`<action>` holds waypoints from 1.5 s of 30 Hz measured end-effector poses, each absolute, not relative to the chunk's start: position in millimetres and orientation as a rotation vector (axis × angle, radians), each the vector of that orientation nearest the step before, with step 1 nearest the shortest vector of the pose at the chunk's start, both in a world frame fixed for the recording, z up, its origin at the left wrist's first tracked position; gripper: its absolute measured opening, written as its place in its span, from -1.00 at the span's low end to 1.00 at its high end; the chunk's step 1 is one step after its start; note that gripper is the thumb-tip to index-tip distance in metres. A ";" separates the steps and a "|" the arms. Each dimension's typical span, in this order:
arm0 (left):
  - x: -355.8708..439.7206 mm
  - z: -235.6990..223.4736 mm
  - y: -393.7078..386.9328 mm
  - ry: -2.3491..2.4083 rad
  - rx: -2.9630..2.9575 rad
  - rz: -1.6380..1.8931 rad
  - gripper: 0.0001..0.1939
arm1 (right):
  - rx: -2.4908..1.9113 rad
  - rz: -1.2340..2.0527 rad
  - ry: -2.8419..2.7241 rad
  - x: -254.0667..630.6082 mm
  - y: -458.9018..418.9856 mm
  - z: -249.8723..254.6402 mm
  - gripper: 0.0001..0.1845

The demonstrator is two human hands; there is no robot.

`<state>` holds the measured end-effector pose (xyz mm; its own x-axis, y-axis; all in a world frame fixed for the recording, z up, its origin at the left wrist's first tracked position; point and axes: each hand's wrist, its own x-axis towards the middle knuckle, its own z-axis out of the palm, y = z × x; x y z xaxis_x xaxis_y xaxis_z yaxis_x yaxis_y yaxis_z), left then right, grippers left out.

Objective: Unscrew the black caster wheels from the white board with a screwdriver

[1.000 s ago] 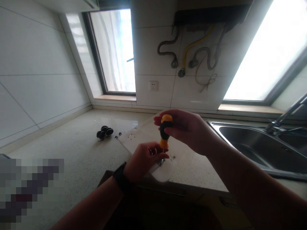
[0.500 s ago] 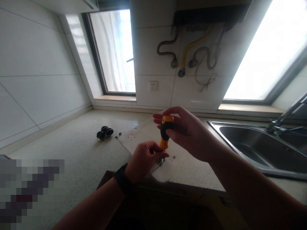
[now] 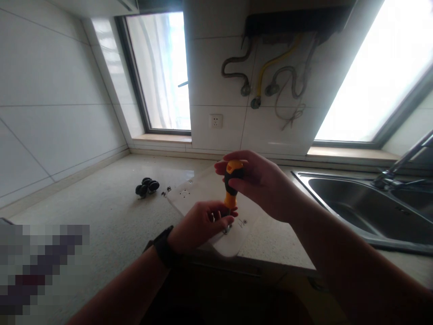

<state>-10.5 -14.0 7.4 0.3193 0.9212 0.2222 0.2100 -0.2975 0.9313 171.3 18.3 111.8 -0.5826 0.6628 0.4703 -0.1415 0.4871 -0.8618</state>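
Note:
A stubby screwdriver (image 3: 234,178) with an orange and black handle stands nearly upright over the white board (image 3: 199,216). My right hand (image 3: 260,185) has its thumb and fingers wrapped round the handle. Below it, my left hand (image 3: 199,223), with a dark watch on the wrist, pinches close about the screwdriver's shaft. Its fingers partly cover a small metal fitting (image 3: 227,229) at the board's near end, and the screwdriver tip is hidden. Small holes (image 3: 185,193) show at the board's far left corner.
Several black caster wheels (image 3: 147,187) lie on the speckled countertop (image 3: 115,216), left of the board. Small dark screws (image 3: 166,191) are beside them. A steel sink (image 3: 352,203) with a faucet (image 3: 385,178) is at the right. Pipes (image 3: 259,81) hang on the wall behind.
My left hand has shifted slightly left and its fingers have loosened a little, showing more of the shaft. The screwdriver handle and my right hand have moved slightly left.

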 end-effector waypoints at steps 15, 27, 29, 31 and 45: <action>-0.1 -1.4 -13.0 1.133 1.532 1.214 -0.62 | -0.646 0.890 -1.976 175.9 9.0 111.4 -0.47; -3.8 0.5 -13.4 1.185 1.668 1.143 -0.57 | -0.603 0.844 -2.008 169.2 12.2 113.7 -0.53; -5.7 4.2 -14.2 1.101 1.686 1.071 -0.59 | -0.538 0.908 -1.976 170.7 16.7 111.3 -0.55; -7.5 7.4 -14.8 1.038 1.699 1.035 -0.63 | -0.506 0.963 -1.949 172.6 18.7 110.3 -0.56; -3.1 1.9 -15.4 1.224 1.660 1.203 -0.62 | -0.767 0.733 -2.063 172.5 -0.3 113.8 -0.40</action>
<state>-3.1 -15.4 1.9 0.1066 0.9611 0.2550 0.2708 -0.2748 0.9226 172.5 -0.3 113.8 -0.4967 0.7260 0.4756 0.2630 0.6481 -0.7147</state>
